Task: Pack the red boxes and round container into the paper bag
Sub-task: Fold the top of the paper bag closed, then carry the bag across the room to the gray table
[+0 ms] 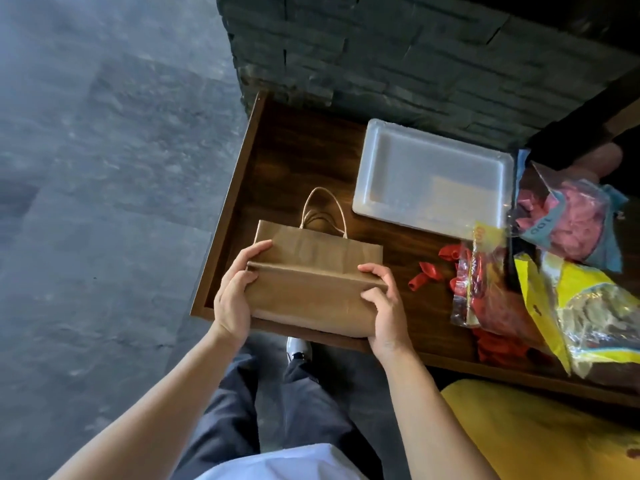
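Head view: a brown paper bag (313,275) lies flat and folded at the near-left corner of a dark wooden surface (294,150), its bottom flap doubled over toward the person and its twisted paper handles pointing toward the far edge. The near end of the bag overhangs the surface's near edge slightly. The left hand (235,296) grasps the bag's left end, thumb on top near the fold line and fingers curled under and around the side. The right hand (384,306) grasps the right end, its fingers pressed on top of the folded flap and the palm wrapping the near-right corner. So the bag sits between the two grips, held at both short ends.

Toward the far edge, to the right of the bag, rests a translucent plastic lid (433,178), lying flat. Right of the bag, loose red balloons (429,270) lie scattered on the surface, beside a clear packet of red balloons (485,292). Further right are a yellow packet (568,306) and a blue-edged packet of pink balloons (571,216).
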A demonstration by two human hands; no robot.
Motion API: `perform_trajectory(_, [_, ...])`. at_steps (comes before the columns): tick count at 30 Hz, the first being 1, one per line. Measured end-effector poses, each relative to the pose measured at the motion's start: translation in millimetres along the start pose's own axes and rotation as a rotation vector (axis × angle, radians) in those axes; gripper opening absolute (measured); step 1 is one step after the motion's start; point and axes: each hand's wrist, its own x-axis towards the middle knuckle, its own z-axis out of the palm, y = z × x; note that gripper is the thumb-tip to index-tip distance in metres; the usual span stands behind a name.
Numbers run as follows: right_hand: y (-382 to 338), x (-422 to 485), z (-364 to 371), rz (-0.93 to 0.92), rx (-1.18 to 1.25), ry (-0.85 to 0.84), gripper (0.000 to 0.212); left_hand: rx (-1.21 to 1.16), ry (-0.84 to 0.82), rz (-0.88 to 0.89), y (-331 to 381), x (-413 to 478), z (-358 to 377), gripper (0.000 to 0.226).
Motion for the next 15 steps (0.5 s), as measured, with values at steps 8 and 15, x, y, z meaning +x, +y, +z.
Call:
perform_trajectory(8, [-53.2,-13.8,20.3,-0.111,-0.056,-0.123,0.032,-0.130,0.172,0.087,33.4,-18.8,-16.8,0.054])
perform_trajectory(15, [-99.3,-69.8,152.8,-0.259,-0.176,-0.390,0.030,-0.329,0.412,0.253,70.3,-80.1,-144.0,0.050])
